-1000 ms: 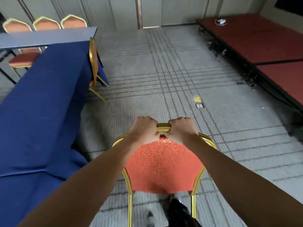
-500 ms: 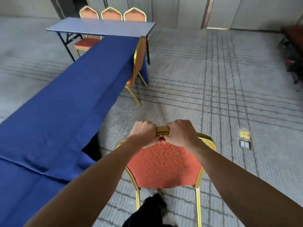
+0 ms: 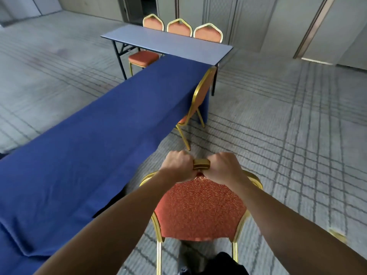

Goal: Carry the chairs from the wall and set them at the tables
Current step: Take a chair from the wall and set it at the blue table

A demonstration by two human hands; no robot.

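Gold-framed, brocade-backed chair point(image 3: 200, 209), two-handed.

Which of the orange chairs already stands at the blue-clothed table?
The side-on chair at the far end of the blue-clothed table. Three chairs sit behind the bare grey table; the left hand and right hand grip the nearest chair.

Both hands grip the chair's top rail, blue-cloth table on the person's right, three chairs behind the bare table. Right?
No: head view shows the blue-cloth table on the person's left. Left hand and right hand do grip the chair by its top rail; three chairs stand behind the bare table.
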